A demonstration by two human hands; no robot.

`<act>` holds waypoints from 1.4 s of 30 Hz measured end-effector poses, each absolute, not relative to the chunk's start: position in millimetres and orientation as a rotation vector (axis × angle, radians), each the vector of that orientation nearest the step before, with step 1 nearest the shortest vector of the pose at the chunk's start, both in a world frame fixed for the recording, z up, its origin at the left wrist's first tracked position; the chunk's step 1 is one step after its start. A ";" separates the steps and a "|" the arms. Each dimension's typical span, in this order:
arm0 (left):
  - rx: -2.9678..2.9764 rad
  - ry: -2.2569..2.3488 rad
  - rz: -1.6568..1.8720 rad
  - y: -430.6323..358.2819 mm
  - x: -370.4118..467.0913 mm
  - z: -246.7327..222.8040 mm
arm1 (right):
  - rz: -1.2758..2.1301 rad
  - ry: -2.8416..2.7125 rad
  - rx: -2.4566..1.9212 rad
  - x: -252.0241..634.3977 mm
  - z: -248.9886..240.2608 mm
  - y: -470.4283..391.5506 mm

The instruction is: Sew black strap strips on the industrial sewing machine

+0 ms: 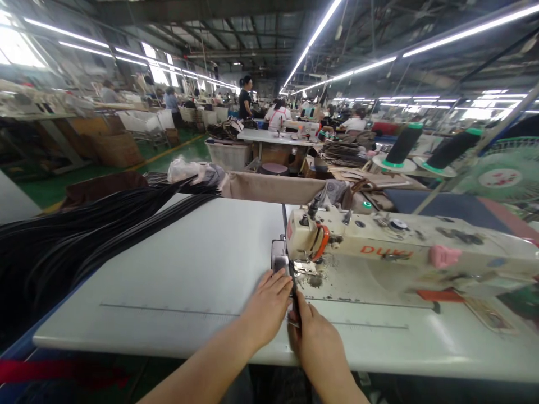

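A narrow black strap (pixel 295 292) runs front to back along the left side of the sewing machine head (pixel 305 233). My left hand (pixel 269 303) lies flat with its fingers stretched out, fingertips on the strap's left edge, close to the metal plate (pixel 279 255) in front of the needle area. Nearer to me, my right hand (pixel 315 334) is closed round the strap, thumb and fingers pinching it. A small shiny metal piece shows beside the right fingers; its kind is unclear. The presser foot and needle are mostly hidden by the machine head.
Many long black straps (pixel 105 235) hang over the left side of the white table (pixel 202 264). Two black thread cones (pixel 404 145) and a green fan (pixel 501 177) stand at the back right. A beige-sided bin (pixel 269 188) adjoins the far edge. Other people work farther off.
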State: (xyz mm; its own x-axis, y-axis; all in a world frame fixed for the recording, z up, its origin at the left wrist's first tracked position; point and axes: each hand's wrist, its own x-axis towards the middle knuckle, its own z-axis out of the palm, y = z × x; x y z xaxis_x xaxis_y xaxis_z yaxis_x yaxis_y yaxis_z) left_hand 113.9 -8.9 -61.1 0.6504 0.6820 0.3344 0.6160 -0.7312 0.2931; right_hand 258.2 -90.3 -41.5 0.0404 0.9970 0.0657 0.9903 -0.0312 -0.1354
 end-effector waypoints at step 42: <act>2.917 1.080 0.653 -17.3 112.2 -59.0 | -0.297 -1.996 -1.809 298.5 -62.8 -89.0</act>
